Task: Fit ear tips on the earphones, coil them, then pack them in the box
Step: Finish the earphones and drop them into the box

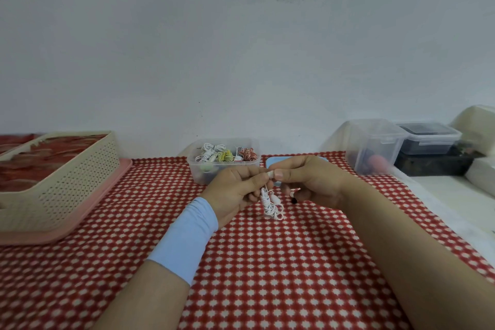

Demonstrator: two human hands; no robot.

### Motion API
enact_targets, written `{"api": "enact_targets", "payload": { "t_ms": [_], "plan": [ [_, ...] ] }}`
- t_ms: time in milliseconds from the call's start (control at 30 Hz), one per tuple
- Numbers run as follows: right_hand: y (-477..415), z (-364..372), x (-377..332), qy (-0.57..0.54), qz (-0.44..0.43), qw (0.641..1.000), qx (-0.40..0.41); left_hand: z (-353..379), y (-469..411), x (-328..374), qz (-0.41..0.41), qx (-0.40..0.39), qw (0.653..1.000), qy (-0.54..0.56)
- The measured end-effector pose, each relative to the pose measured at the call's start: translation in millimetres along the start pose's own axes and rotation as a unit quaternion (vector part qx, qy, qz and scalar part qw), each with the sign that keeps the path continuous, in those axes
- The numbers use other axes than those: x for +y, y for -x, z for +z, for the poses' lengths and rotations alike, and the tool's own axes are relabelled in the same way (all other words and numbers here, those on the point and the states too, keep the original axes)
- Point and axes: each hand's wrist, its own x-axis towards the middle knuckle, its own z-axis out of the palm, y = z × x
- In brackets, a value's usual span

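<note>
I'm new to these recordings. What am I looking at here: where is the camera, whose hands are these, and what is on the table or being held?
There is no machine here. A person works with bare hands, and the single picture comes from a camera worn on their head, looking forward and down. The left hand, with a light blue sleeve on its wrist, and the right hand meet above a red-and-white tablecloth. Together they pinch a bundle of white earphones, whose coiled cord hangs below the fingers. Behind the hands stands a clear box holding other coiled sets. At the left a beige basket sits on a pink tray. At the right are more clear containers.
</note>
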Motion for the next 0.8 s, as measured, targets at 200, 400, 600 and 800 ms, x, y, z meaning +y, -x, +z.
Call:
{"api": "enact_targets", "payload": {
  "t_ms": [200, 400, 600, 800],
  "plan": [
    [-4, 2, 6, 0.059, -0.001, 0.998, 0.026, -6, -1, -4, -0.007, 0.017, 0.999, -0.036],
    [-4, 1, 6, 0.090, -0.014, 0.995, 0.029, -9, -1, 1, -0.012, 0.039, 0.998, -0.050],
    [-3, 12, 7, 0.179, -0.017, 0.984, 0.011, -9, 0, 8, 0.009, 0.061, 0.998, 0.003],
    [-3, 17, 0, 0.107, -0.024, 0.994, 0.017, -11, 5, 23, 0.053, 0.114, 0.992, 0.008]
  ]
}}
